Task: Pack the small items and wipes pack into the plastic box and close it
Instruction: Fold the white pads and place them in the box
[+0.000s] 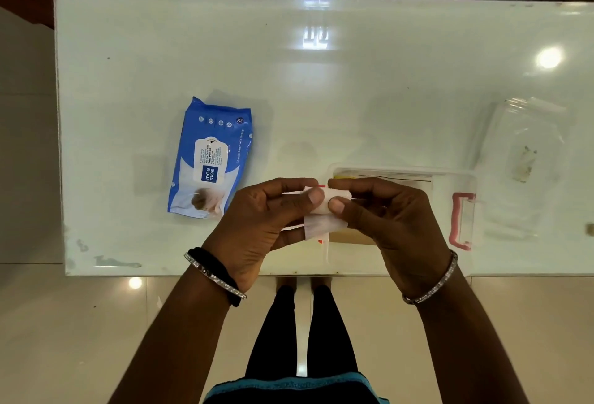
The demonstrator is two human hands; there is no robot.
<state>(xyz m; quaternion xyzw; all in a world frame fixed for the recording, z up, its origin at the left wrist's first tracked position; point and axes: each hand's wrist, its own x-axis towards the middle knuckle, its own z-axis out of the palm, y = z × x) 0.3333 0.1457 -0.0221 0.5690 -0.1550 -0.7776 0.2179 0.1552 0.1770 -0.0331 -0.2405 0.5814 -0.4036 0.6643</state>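
Nearest the camera: dark trousers and a teal hem above a pale tiled floor, just short of the near edge of the white table (pixel 321 88).

Over that near edge, left hand (pixel 257 223) and right hand (pixel 385 214) raised together, both pinching a small white gauze roll (pixel 323 210) between thumbs and fingertips; a loose flap of the roll hanging below the thumbs. Both grips narrow and closed on the roll. Black hair tie and a sparkly bangle (pixel 215 278) on the left wrist, a second bangle on the right.

Directly beneath and behind the hands, resting on the table close to its near edge: the clear plastic box (pixel 450 178), lid off, with a pink latch handle (pixel 461 220) on its right end. Inside, flat yellowish and brown packets, partly hidden by the right hand; exact contents unclear.

Left of the box, well apart from it: blue wipes pack (pixel 210 156) lying flat on the table, slightly tilted, label up.

Right of the box and a little farther back: transparent lid (pixel 527 146), lying separately on the table.

Beyond the table's far edge: dark reddish surface.
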